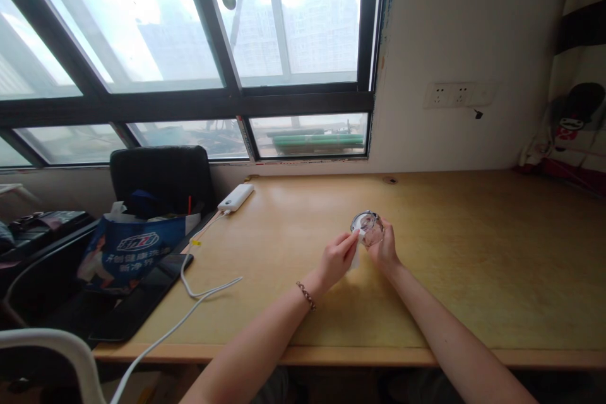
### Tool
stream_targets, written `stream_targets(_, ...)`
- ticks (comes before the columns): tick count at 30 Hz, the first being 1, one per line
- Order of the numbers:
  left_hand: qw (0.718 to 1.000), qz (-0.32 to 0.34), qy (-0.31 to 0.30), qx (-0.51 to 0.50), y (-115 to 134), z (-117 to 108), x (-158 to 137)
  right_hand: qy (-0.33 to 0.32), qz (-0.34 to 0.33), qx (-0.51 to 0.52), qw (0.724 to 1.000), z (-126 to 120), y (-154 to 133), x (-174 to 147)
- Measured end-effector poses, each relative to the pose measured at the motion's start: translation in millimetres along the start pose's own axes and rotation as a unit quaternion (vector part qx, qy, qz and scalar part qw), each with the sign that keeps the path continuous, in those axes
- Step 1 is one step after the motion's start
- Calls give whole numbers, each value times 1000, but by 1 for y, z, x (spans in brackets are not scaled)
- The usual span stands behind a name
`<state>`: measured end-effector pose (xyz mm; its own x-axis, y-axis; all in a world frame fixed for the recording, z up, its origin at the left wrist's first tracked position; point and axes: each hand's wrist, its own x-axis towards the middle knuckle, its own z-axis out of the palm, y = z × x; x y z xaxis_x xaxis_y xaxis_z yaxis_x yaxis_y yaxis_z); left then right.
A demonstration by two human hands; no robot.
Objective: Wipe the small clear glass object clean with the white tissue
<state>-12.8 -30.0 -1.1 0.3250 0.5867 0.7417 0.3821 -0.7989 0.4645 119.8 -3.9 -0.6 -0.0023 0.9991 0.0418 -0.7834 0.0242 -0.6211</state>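
A clear glass cup (373, 233) is tilted above the wooden table, its round mouth facing up toward me. My right hand (386, 252) is wrapped around the cup's right side and underside. At the near left of the rim, my left hand (337, 259) pinches a piece of white tissue (355, 259). Some of that tissue hangs below the fingers, and some white shows at the cup's mouth. Whether the tissue reaches deep inside the glass is hard to make out. A beaded bracelet (305, 296) circles my left wrist.
A white power bank (236, 198) lies at the table's (497, 265) back left corner, its white cable (189, 293) trailing over the left edge. Left of the table stands a black chair (161, 170) holding a blue bag (137, 249). Window and wall sockets (449, 95) are behind.
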Motion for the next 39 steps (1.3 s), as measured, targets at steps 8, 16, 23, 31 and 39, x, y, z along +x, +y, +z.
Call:
stream_targets(8,992,86,-13,90,0,-1,-3,-15,-15,-84,996,1,7,-3)
stream_targets(16,983,124,18,136,3,-4,-2,3,-125,-257,958,1,9,-12)
stream_targets(23,988,82,23,127,5,-8,1,-22,-217,-388,896,5,3,-22)
stream_targets(31,996,-74,20,36,14,-21,14,-117,-207,-412,880,13,-2,-34)
stream_targets(39,969,-232,68,-58,0,-16,19,-141,-257,-451,843,13,-5,-38)
